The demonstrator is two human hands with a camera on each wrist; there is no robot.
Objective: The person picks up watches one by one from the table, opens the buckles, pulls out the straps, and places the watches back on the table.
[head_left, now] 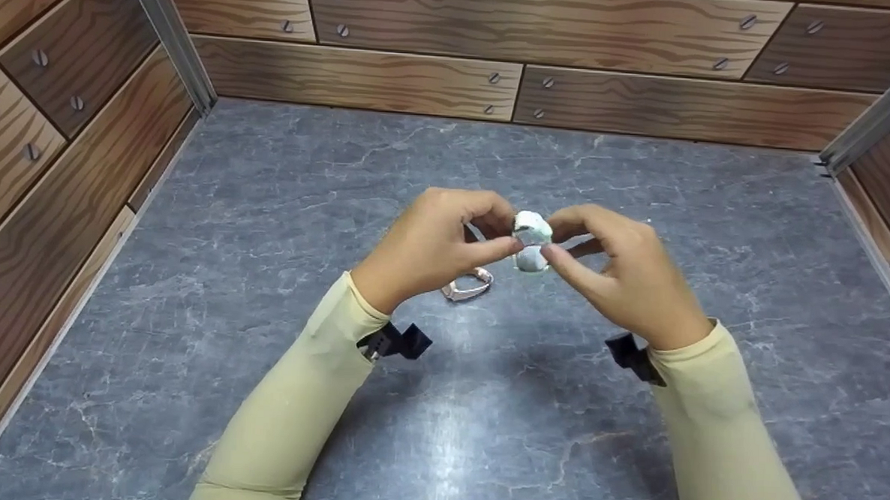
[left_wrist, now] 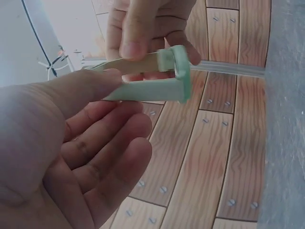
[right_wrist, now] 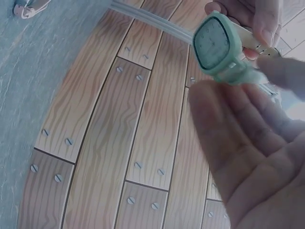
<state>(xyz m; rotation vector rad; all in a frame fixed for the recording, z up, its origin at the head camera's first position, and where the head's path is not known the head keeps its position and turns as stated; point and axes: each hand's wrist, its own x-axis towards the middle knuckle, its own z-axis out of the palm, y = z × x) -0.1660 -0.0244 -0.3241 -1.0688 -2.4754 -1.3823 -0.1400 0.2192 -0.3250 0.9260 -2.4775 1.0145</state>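
Note:
A pale green wristwatch (head_left: 532, 260) with a squarish case is held up between both hands, above the table. Its dial (right_wrist: 212, 44) shows in the right wrist view, and the strap (left_wrist: 150, 90) loops behind the case in the left wrist view. My left hand (head_left: 442, 231) pinches one side of the strap between thumb and forefinger, its other fingers loosely bent. From the other side my right hand (head_left: 625, 262) pinches the strap with thumb and fingers. The strap's ends are partly hidden by the fingers.
On the grey marbled table (head_left: 328, 170) lies a pinkish wristwatch (head_left: 454, 292), just below the left hand and partly covered by it. Wood-patterned walls (head_left: 392, 79) close off the back and both sides. Metal strips (head_left: 176, 43) run up the rear corners.

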